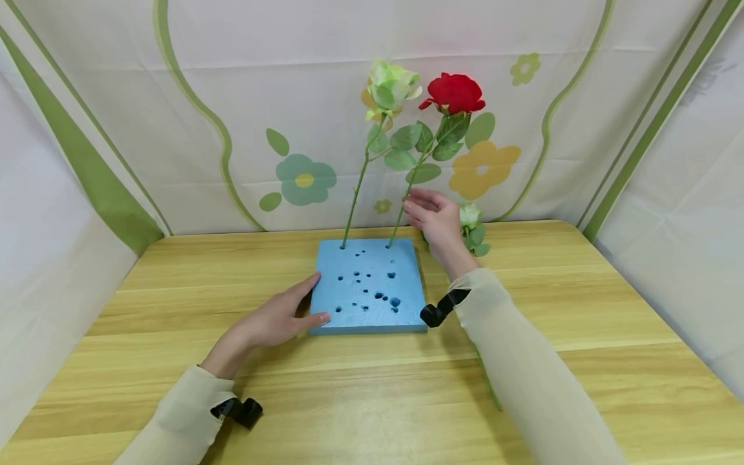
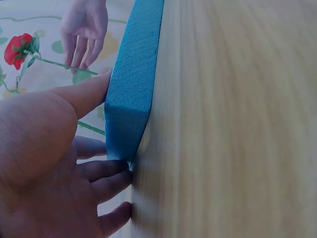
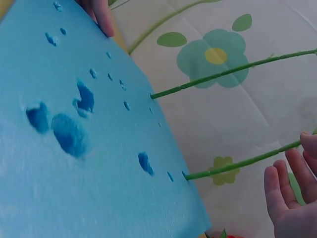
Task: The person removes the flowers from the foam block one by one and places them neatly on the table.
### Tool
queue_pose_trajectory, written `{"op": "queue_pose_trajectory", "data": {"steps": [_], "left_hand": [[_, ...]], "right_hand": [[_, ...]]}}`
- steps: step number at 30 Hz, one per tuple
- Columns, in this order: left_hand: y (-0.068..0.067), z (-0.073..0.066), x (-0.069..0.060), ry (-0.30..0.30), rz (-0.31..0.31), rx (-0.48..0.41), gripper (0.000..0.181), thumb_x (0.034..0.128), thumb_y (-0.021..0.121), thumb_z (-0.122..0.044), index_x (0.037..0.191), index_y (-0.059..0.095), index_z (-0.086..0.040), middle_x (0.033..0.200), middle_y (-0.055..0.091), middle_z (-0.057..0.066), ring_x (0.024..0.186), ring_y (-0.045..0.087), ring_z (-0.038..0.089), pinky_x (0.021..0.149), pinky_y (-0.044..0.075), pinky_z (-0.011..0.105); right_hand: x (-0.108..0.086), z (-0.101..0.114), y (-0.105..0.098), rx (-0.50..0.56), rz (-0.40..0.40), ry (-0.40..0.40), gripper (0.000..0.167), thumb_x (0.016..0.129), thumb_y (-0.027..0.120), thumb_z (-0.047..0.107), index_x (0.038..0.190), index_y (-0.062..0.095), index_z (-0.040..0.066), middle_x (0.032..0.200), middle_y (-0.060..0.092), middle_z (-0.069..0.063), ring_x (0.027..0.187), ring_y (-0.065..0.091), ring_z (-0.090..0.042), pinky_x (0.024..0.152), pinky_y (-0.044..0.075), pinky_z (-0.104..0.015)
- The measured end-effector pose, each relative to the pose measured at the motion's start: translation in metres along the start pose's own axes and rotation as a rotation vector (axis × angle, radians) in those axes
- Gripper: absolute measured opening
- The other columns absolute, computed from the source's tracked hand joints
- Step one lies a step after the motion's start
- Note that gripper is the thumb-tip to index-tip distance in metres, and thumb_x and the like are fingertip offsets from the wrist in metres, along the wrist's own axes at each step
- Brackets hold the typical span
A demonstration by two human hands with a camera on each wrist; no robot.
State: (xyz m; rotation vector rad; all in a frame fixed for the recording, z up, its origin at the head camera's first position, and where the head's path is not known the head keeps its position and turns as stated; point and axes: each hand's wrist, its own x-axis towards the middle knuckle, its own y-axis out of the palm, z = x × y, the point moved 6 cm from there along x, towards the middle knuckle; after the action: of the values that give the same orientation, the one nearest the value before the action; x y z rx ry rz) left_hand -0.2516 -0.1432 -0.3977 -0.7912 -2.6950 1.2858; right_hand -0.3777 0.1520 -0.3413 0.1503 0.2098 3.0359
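Note:
A blue foam block point(image 1: 378, 323) with several holes lies on the table. A pale green rose point(image 1: 391, 87) and a red rose point(image 1: 454, 93) stand in its back edge, stems leaning right. My left hand point(image 1: 273, 320) is at the block's left side, thumb on top near the front corner; in the left wrist view its fingers point(image 2: 111, 186) touch the block's side point(image 2: 131, 84). My right hand point(image 1: 437, 226) is beside the red rose's stem point(image 1: 401, 213), fingers loosely spread; in the right wrist view the thumb overlaps the stem point(image 3: 242, 163), and contact is unclear.
Another pale green rose point(image 1: 469, 214) lies on the table right of the block, partly hidden under my right forearm, its stem end point(image 1: 491, 387) showing nearer the front. A patterned curtain point(image 1: 302, 51) hangs behind the wooden table point(image 1: 558, 258).

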Motion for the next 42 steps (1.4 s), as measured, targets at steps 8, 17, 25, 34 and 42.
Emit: {"op": "queue_pose_trajectory", "data": {"steps": [8, 17, 25, 34, 42], "left_hand": [[0.000, 0.002, 0.001, -0.007, 0.000, -0.003, 0.094, 0.1052, 0.063, -0.049, 0.172, 0.011, -0.008, 0.179, 0.014, 0.016, 0.165, 0.017, 0.041, 0.132, 0.022, 0.062], [-0.001, 0.003, 0.000, -0.011, -0.001, -0.008, 0.095, 0.1051, 0.063, -0.050, 0.171, 0.011, -0.007, 0.179, 0.014, 0.016, 0.165, 0.016, 0.041, 0.132, 0.022, 0.063], [-0.001, 0.004, 0.000, -0.020, 0.001, -0.014, 0.094, 0.1052, 0.064, -0.048, 0.172, 0.011, -0.008, 0.179, 0.014, 0.016, 0.165, 0.016, 0.041, 0.132, 0.022, 0.063], [0.000, 0.004, 0.002, -0.014, 0.004, -0.011, 0.094, 0.1052, 0.064, -0.049, 0.172, 0.011, -0.008, 0.179, 0.014, 0.015, 0.165, 0.016, 0.041, 0.132, 0.022, 0.063], [0.000, 0.005, 0.003, -0.015, -0.003, -0.009, 0.094, 0.1051, 0.063, -0.050, 0.172, 0.012, -0.008, 0.179, 0.014, 0.016, 0.165, 0.016, 0.041, 0.132, 0.021, 0.063]], "right_hand": [[-0.003, 0.005, 0.011, -0.002, -0.017, -0.075, 0.029, 0.103, 0.071, 0.010, 0.131, 0.070, 0.003, 0.113, 0.078, -0.001, 0.109, 0.074, -0.016, 0.097, 0.063, -0.037], [-0.002, 0.013, 0.012, -0.006, -0.040, -0.124, 0.016, 0.103, 0.070, 0.009, 0.118, 0.073, 0.006, 0.104, 0.078, 0.003, 0.099, 0.075, -0.011, 0.087, 0.064, -0.029], [-0.002, 0.021, 0.010, 0.000, -0.064, -0.133, 0.023, 0.103, 0.070, 0.009, 0.124, 0.070, 0.000, 0.106, 0.078, 0.001, 0.102, 0.076, -0.017, 0.093, 0.065, -0.036], [-0.004, 0.033, 0.001, 0.063, -0.083, -0.149, 0.027, 0.101, 0.071, 0.008, 0.125, 0.068, -0.004, 0.105, 0.078, -0.003, 0.098, 0.076, -0.015, 0.087, 0.065, -0.029], [-0.016, 0.039, -0.013, 0.095, -0.105, -0.136, 0.018, 0.101, 0.071, 0.007, 0.119, 0.071, 0.004, 0.097, 0.080, -0.001, 0.095, 0.077, -0.018, 0.079, 0.065, -0.025]]}}
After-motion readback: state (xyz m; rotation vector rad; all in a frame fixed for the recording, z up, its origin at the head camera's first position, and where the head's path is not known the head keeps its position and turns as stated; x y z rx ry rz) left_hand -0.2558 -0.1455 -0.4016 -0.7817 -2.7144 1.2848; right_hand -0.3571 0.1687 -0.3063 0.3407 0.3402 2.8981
